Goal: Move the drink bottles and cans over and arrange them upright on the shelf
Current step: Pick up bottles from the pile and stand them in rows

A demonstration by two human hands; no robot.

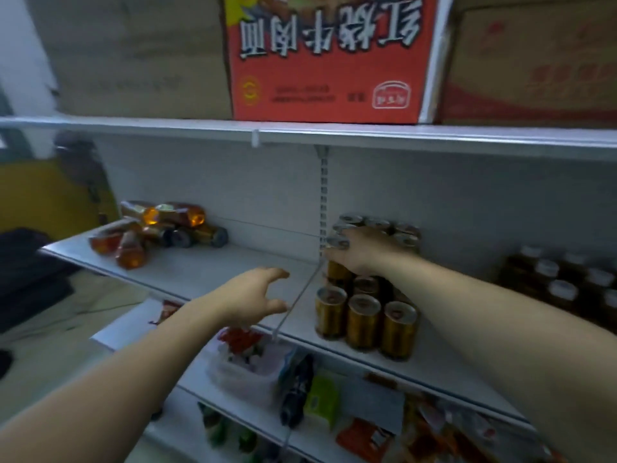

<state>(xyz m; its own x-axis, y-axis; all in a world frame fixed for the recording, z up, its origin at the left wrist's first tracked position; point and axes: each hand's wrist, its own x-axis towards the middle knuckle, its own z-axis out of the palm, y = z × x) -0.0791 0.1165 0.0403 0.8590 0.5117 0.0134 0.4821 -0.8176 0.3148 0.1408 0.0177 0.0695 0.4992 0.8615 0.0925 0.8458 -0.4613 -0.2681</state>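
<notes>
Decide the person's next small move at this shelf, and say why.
Probably reach the open left hand to the pile of bottles and cans lying sideways at the left end of the shelf: they need standing up, and the right hand grips a can on the upright stack.

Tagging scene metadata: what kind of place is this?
Likely a small shop or its stockroom: white metal retail shelving, gold cans standing in rows, shipping cartons on top, packaged snacks below.

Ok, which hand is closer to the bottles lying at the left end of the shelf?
Left. The left hand hovers right of the lying bottles, apart from them; the right hand is farther right, gripping a gold can.
</notes>
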